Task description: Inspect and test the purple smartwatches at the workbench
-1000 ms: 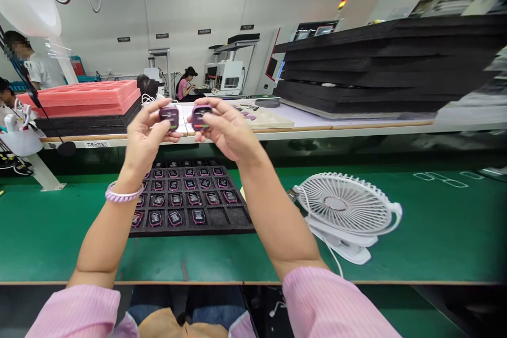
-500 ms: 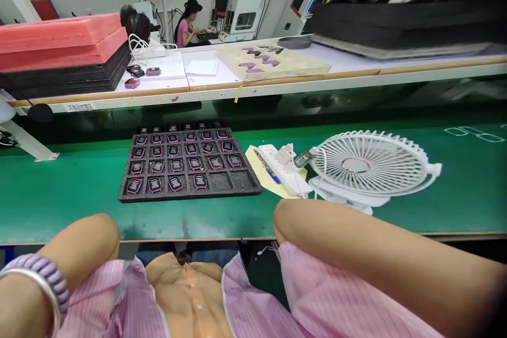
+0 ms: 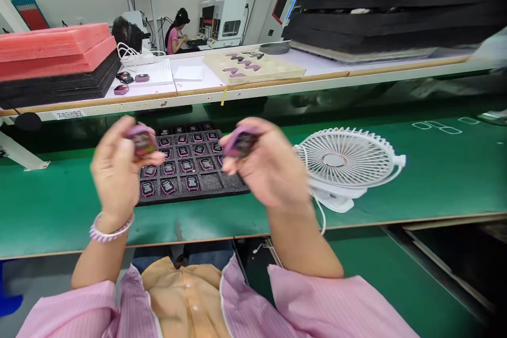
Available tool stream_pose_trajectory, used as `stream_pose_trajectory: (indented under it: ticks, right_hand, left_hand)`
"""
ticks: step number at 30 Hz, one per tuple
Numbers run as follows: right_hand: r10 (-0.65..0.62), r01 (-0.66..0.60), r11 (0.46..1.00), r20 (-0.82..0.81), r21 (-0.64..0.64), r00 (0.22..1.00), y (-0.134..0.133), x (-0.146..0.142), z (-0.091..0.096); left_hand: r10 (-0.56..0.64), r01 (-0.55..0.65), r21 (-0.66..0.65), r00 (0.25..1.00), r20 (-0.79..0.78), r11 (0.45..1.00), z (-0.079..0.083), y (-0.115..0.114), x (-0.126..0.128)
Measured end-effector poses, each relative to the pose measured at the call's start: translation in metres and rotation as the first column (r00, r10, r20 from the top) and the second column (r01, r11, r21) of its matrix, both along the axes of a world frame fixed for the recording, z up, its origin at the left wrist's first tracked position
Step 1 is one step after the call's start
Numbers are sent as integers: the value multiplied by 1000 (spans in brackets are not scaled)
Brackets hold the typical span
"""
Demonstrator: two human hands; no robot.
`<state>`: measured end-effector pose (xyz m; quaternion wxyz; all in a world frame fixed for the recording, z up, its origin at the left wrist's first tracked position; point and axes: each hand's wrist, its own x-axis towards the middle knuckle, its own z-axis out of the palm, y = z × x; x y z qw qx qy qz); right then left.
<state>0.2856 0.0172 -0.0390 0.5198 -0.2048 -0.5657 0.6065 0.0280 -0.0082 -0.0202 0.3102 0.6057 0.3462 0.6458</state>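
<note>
In my head view, the nearest items are the pink striped sleeves. Left hand: I read thumb and fingers pinching the first watch unit, purple-framed, held up before the left side of the black foam tray. Right hand: thumb and fingers pinch the second watch unit before the tray's right side (motion blur hides exact fingertip contact). The tray lies on the green bench, further units seated in its compartments. The white fan stands right of it. Beyond, the shelf carries the red foam stack at left and the black stack at right. Farthest, a person in pink works beside a white machine.
</note>
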Motion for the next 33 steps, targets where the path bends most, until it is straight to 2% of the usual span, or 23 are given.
stream_pose_trajectory:
  ticks: [2,4,7,9,12,14,15,16,18,20,21,22,24,26,28,31,32,33]
  right_hand:
    - [30,-36,985,-37,-168,999,5,-12,-29]
    - [61,-66,935,-25,-349,998,9,-17,-62]
    - [14,-8,888,10,-459,1000,9,-12,-103]
    - [-19,18,879,3,-476,1000,6,-3,-116]
    - [-42,31,883,-13,-468,999,0,12,-120]
    - [-37,36,901,6,-433,999,-2,21,-122]
    - [-30,37,914,24,-404,999,-2,26,-123]
    - [-22,39,928,49,-370,999,-1,31,-125]
    - [-41,79,958,140,-277,989,4,42,-130]
    - [-147,194,973,312,-123,939,13,56,-135]
    - [-233,261,965,410,-12,882,19,63,-137]
    - [-315,304,947,498,106,808,25,70,-138]
    - [-399,285,917,621,278,675,37,83,-140]
    - [-370,196,927,696,320,615,45,93,-142]
    - [-334,144,939,734,312,591,50,99,-144]
    - [-340,180,940,727,291,596,52,103,-148]
    - [-333,210,943,719,258,610,53,103,-150]
    - [-318,241,947,711,211,628,54,102,-152]
  left_hand:
    - [-41,53,-186,997,67,981,-26,6,16]
    - [-146,174,-428,984,99,887,-55,13,34]
    - [-234,269,-600,962,138,753,-91,18,55]
    - [-255,299,-630,953,163,716,-105,19,64]
    - [-293,334,-646,940,175,686,-115,24,72]
    - [-332,327,-657,935,123,679,-120,28,76]
    - [-352,298,-658,935,53,692,-122,31,78]
    - [-366,246,-646,929,-56,723,-123,34,80]
    - [-345,104,-547,867,-358,831,-125,39,85]
    - [-243,-13,-359,713,-658,933,-124,42,91]
    - [-186,-52,-274,615,-767,960,-123,43,94]
    - [-143,-84,-216,515,-845,973,-120,44,97]
    - [-112,-151,-170,331,-937,974,-115,44,103]
    - [-107,-207,-152,213,-971,966,-109,40,105]
    - [-73,-213,-111,181,-981,971,-104,34,100]
    - [69,-245,8,241,-968,970,-103,19,66]
    - [144,-311,57,264,-954,949,-104,14,47]
    - [225,-414,95,277,-934,905,-106,9,24]
